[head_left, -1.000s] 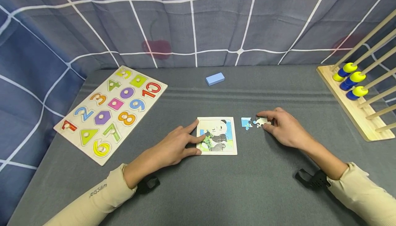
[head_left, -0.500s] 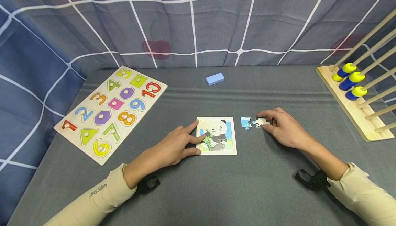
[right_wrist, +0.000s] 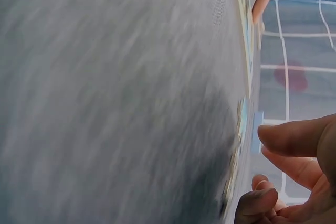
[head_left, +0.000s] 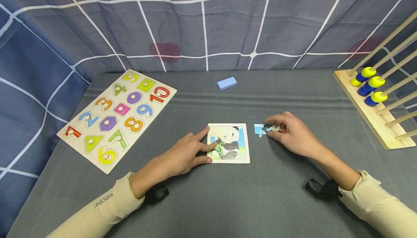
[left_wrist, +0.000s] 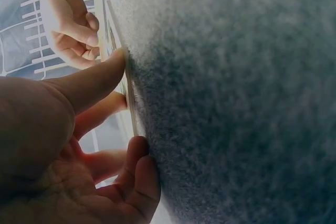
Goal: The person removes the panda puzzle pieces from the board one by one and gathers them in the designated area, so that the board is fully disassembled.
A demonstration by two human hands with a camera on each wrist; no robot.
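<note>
A square panda jigsaw puzzle (head_left: 241, 153) in a pale wooden frame lies mid-table. At its left side, my left hand (head_left: 184, 153) touches the frame with spread fingers; in the left wrist view the thumb (left_wrist: 107, 80) lies at the frame's edge. Just right of the frame are loose jigsaw pieces: a light-blue one (head_left: 258, 130) and black-and-white ones (head_left: 277, 126) beside it, partly covered by fingers. My right hand (head_left: 293, 135) is over these, thumb and index finger apart. The right wrist view shows its thumb (right_wrist: 289, 137) above the flat pieces (right_wrist: 234, 156), not pinching them.
To the left lies a wooden number-and-shape peg board (head_left: 112, 144). A small blue block (head_left: 226, 83) sits behind the puzzle. At the right stands a wooden bead rack (head_left: 365, 111) with upright rods and yellow and blue beads. A grid-patterned curtain (head_left: 228, 24) hangs behind the table.
My right hand has shifted slightly left, from the black-and-white pieces' right end toward the light-blue piece. Those pieces moved slightly left earlier, up against it. My left hand stays on the frame.
</note>
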